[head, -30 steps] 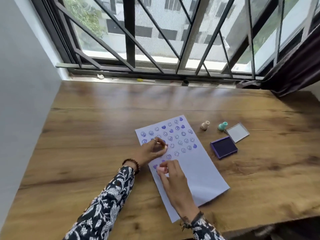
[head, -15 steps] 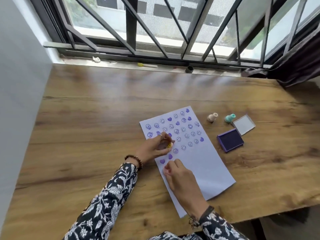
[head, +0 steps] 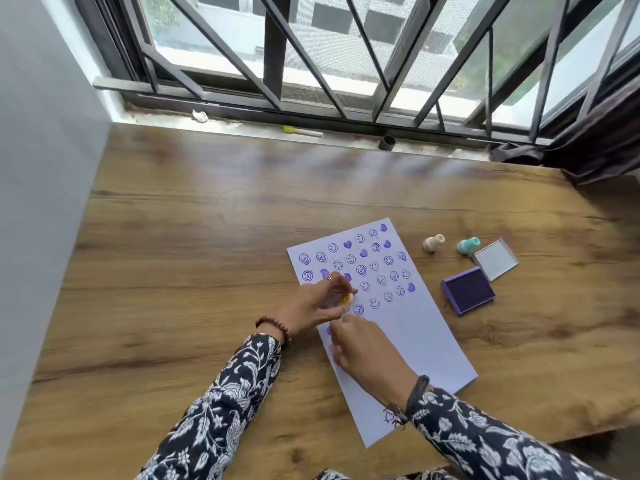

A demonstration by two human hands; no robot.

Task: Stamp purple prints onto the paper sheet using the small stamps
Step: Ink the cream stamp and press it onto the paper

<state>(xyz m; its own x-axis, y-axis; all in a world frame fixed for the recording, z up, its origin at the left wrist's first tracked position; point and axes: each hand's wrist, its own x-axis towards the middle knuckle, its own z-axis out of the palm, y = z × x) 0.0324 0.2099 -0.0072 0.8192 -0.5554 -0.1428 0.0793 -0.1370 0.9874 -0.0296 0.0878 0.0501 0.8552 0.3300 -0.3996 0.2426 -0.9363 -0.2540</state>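
A pale sheet of paper lies tilted on the wooden table. Its upper half carries several purple smiley and heart prints. My left hand rests on the sheet's left edge and grips a small yellow smiley stamp. Just below it, my right hand has its fingertips pinched together and pressed down on the paper, on a small stamp almost hidden under the fingers. A purple heart print shows beside those fingertips. The open purple ink pad sits right of the sheet.
A beige stamp and a teal stamp lie beyond the ink pad, beside its clear lid. The window ledge holds small bits at the far edge. A grey wall borders the left side and a dark curtain hangs at right.
New purple heart prints have appeared near the sheet's left edge. My right hand has shifted slightly along that edge; my left hand keeps the yellow stamp in place. The camera view moved.
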